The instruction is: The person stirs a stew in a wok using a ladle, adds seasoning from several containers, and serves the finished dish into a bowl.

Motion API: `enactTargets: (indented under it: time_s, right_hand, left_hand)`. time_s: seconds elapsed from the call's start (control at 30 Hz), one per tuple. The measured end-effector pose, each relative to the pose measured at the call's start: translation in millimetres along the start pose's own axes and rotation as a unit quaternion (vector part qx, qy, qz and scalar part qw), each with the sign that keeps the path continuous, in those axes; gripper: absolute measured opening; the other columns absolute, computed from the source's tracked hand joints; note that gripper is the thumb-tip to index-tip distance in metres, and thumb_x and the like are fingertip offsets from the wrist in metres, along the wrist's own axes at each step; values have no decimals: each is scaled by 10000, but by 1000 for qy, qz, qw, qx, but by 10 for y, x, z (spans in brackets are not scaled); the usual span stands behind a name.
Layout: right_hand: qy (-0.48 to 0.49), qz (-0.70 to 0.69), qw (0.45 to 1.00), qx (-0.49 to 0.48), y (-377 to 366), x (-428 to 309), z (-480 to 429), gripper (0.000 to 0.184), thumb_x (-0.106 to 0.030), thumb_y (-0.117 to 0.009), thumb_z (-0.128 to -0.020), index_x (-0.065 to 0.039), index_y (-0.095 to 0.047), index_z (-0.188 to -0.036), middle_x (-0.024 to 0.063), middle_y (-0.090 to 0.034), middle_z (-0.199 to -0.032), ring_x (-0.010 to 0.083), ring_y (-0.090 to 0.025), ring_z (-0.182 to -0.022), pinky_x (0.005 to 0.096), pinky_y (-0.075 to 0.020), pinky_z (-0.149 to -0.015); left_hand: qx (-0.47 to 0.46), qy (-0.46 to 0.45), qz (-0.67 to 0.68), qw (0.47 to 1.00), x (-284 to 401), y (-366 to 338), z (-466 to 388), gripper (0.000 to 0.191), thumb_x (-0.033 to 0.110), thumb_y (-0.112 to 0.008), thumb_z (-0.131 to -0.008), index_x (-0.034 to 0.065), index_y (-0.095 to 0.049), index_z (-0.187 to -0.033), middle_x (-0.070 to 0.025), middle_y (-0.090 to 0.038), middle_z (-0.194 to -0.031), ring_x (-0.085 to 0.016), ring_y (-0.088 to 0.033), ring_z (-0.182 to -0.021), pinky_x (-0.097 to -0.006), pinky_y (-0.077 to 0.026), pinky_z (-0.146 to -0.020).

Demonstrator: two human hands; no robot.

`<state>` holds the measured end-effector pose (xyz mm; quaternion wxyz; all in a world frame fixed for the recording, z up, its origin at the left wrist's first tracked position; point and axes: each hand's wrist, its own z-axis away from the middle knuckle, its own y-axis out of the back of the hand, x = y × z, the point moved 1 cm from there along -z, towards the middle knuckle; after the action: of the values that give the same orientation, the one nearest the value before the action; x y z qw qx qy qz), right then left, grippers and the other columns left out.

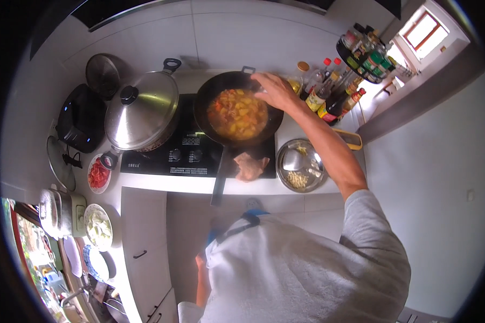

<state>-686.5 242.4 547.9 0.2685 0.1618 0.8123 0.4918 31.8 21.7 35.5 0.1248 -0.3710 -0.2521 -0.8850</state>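
My right hand (274, 91) is over the right rim of a dark wok (200, 105), near its small far handle. Its thumb and fingers are spread apart, and I make out nothing held between them. In the wok sits a stew (238, 114) of yellow chunks, orange-red pieces and broth. The wok's long handle (219, 177) points toward me past the counter's front edge. A crumpled brownish cloth or paper (250, 166) lies right of that handle. My left forearm (202, 278) hangs at my side; the left hand is out of sight behind my shirt.
Left of the wok stands a lidded steel pan (145, 109) on the black cooktop (153, 163). A steel plate (282, 177) holds a ladle and chopped bits. Sauce bottles (325, 95) stand behind my arm. Red pieces (98, 173) and pale slices (99, 228) fill bowls at left.
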Motion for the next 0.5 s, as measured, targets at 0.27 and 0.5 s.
enactTargets:
  time_s: [0.27, 0.5]
  right_hand:
    - [29, -5, 999, 45, 138, -412, -229, 579, -195, -842, -924, -115, -576, -1432, 168, -681, -1275, 398, -685, -1174, 512, -585, -962]
    - [-12, -4, 1000, 4, -38, -61, -62, 549, -231, -826, -931, -110, -584, -1409, 177, -701, -1237, 410, -689, -1154, 507, -573, -954]
  left_hand:
    - [12, 21, 15, 1000, -222, -36, 228, 477, 384, -584, -1116, -63, -721, -1212, -81, -740, -1076, -168, -650, -994, -365, -545, -837]
    - [7, 14, 12, 1000, -193, -23, 130, 485, 392, -574, -1120, -62, -717, -1214, -80, -738, -1083, -169, -648, -1001, -365, -544, -842]
